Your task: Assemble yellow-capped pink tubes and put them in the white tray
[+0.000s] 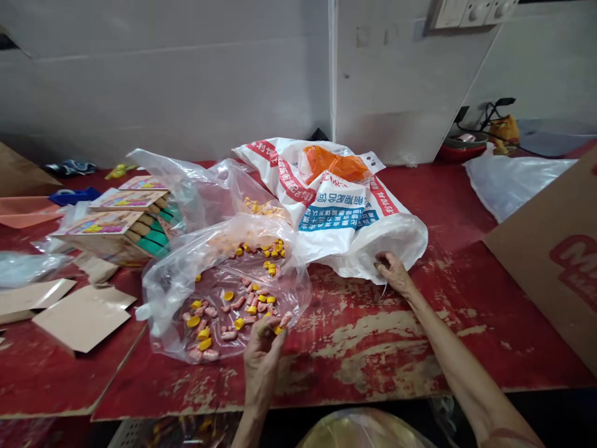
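My left hand pinches a small pink-speckled piece with a yellow cap between thumb and fingers, at the near right edge of a clear plastic bag. On that bag lie many loose pink-speckled pieces and yellow caps, some apart, some joined. My right hand is at the mouth of a white woven bag with red and blue print, its fingers curled at the lip. An orange patch shows on the far part of the woven bag.
Printed boxes with green and tan contents stand at the left, beside flat cardboard pieces. A large cardboard box is at the right, near a clear bag. The worn red table ends at the front edge.
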Demonstrator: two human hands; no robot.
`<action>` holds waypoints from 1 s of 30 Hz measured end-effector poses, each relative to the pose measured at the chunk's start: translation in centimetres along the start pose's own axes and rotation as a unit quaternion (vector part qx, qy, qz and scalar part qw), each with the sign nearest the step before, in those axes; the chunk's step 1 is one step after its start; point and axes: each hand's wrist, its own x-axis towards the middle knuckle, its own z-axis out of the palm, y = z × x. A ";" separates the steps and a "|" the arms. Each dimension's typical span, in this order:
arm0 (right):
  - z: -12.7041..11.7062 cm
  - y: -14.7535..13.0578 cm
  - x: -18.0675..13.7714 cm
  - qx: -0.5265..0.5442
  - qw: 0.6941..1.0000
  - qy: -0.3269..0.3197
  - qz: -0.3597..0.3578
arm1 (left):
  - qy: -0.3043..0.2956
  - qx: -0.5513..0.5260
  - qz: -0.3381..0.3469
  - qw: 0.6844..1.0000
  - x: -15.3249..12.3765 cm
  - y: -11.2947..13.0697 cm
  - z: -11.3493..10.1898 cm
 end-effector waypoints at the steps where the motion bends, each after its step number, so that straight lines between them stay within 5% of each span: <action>1: -0.1 0.0 -0.3 0.011 1.000 0.007 -0.007 | -0.011 -0.013 -0.010 1.000 -0.7 -0.2 0.6; 6: -0.9 -1.2 -1.2 0.066 0.987 0.145 -0.019 | -0.074 -0.102 -0.088 0.988 -3.0 -1.0 3.5; 11: -2.4 -3.3 -4.3 0.163 0.956 0.242 0.015 | -0.069 -0.194 -0.145 0.968 -4.2 -0.5 5.8; 16: -1.4 -5.0 -8.1 0.320 0.936 0.129 0.069 | -0.123 -0.229 -0.185 0.948 -4.7 0.5 7.4; 24: 1.1 -7.0 -11.1 0.427 0.894 -0.023 0.130 | -0.093 -0.307 -0.238 0.917 -4.8 1.8 9.0; 30: 0.7 -8.8 -11.0 0.387 0.918 -0.051 0.071 | -0.064 -0.301 -0.219 0.926 -4.9 1.3 8.7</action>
